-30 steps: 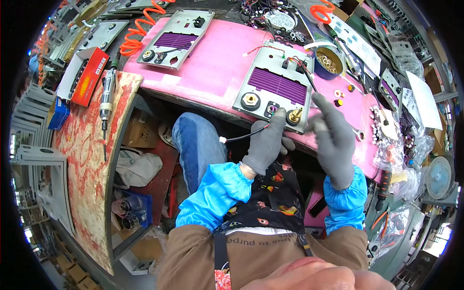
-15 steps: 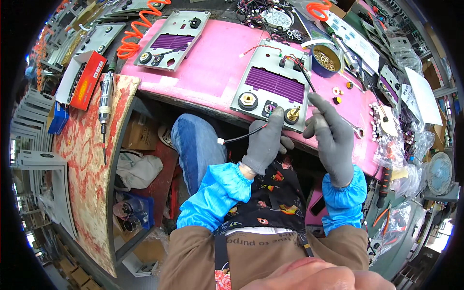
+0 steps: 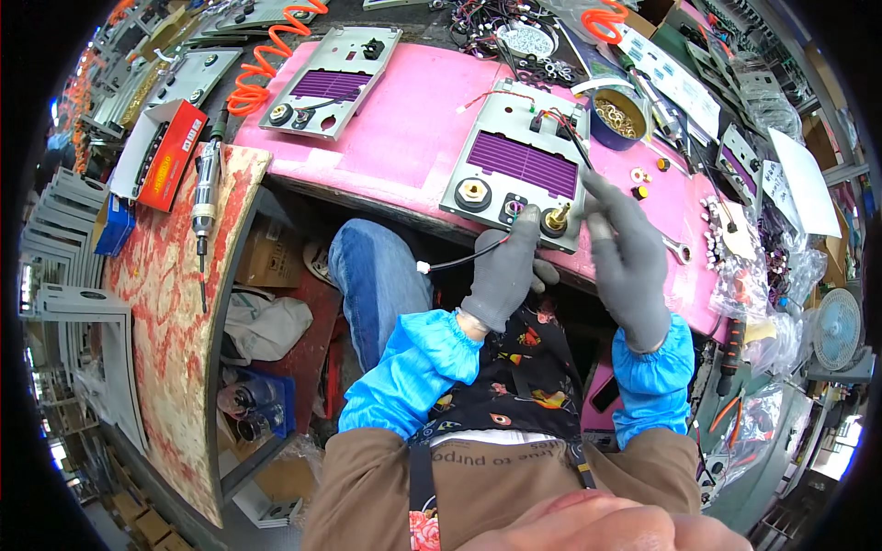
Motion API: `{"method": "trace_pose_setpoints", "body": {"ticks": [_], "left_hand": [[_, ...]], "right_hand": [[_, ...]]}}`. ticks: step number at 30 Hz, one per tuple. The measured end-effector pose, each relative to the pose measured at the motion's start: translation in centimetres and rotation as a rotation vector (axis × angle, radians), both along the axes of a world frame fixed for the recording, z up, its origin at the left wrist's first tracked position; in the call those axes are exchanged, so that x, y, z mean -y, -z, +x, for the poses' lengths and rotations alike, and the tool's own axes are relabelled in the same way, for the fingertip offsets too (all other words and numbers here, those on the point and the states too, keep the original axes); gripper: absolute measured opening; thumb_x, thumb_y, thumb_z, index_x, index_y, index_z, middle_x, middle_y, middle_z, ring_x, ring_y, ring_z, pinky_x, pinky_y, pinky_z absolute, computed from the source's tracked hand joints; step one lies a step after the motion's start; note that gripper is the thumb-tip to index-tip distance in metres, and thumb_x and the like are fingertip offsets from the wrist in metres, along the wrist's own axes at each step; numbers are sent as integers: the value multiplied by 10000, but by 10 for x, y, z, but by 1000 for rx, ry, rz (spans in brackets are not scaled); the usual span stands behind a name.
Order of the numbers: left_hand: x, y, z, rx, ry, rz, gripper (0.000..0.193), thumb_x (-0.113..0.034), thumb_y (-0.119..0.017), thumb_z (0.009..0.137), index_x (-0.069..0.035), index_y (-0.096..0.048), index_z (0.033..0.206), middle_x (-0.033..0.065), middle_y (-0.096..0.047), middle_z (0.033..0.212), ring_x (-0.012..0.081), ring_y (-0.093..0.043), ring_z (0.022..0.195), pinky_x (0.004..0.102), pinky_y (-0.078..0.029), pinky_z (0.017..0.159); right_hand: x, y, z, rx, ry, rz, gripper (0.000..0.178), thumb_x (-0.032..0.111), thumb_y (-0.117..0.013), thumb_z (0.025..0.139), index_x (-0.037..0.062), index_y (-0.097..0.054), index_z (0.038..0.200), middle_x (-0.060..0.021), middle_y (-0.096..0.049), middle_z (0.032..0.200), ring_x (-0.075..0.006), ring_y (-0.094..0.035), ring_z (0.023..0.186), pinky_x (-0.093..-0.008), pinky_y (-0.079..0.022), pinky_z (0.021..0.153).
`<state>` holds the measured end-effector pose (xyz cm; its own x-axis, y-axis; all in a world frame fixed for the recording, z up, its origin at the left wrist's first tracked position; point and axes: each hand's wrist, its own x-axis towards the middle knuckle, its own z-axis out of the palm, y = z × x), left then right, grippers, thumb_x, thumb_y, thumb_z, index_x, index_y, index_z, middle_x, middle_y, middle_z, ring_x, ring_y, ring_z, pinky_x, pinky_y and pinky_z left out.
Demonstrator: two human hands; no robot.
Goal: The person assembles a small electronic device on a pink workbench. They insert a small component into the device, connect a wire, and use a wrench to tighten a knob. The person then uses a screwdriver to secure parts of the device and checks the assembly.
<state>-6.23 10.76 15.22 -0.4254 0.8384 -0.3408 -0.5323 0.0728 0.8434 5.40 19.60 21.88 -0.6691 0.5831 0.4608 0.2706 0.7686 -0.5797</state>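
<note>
Your left hand (image 3: 501, 275) is touching the front edge of the panel (image 3: 522, 163), grip unclear; your right hand (image 3: 632, 264) is hovering, fingers parted. Seemingly stiff, the panel is inviting edge holds.

Can't confirm contact between right hand (image 3: 632, 271) and panel (image 3: 524, 165). Can't fully see the fingers (image 3: 546, 272) of the left hand (image 3: 501, 280) or count the rings (image 3: 614, 117) in the bowl (image 3: 617, 140).

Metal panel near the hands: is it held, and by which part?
The left hand seems to hold the metal panel by its near edge. Whether the right hand grips it is unclear.
</note>
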Motion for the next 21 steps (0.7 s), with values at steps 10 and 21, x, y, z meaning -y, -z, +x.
{"method": "trace_pose_setpoints", "body": {"ticks": [10,21], "left_hand": [[3,-5,1,-1,-4,-20,475,-420,-462,1016,17,-637,952,108,-666,714,152,-602,463,233,-461,386],[0,5,4,-109,-6,-44,581,-511,-440,1010,25,-659,953,121,-652,632,160,-606,472,243,-460,426]], "right_hand": [[5,-14,7,140,6,-294,366,41,-544,928,28,-563,1294,-147,-651,926,-266,-650,816,-365,-511,729],[-22,-13,-20,678,-280,520,201,148,-637,788,70,-616,972,-83,-603,974,-267,-564,945,-389,-441,808]]}}
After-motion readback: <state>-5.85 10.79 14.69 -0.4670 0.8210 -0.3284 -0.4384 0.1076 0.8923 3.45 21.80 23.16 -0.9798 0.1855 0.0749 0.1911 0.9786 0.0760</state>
